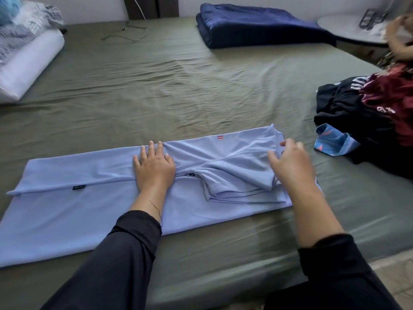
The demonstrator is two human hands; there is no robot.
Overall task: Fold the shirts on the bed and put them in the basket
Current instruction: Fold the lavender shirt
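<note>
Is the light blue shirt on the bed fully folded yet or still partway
Partway. The light blue shirt lies in a long strip, sides and sleeve turned in; the left hand presses it flat, and the right hand is at its collar end.

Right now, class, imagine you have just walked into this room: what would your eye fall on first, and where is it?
First, the pale blue shirt spread across the near edge of the bed, partly folded. The left hand presses flat on its middle, while the right hand works the cloth at its right end. Next, the dark clothes pile at the right edge and the folded navy blanket at the far side.
</note>
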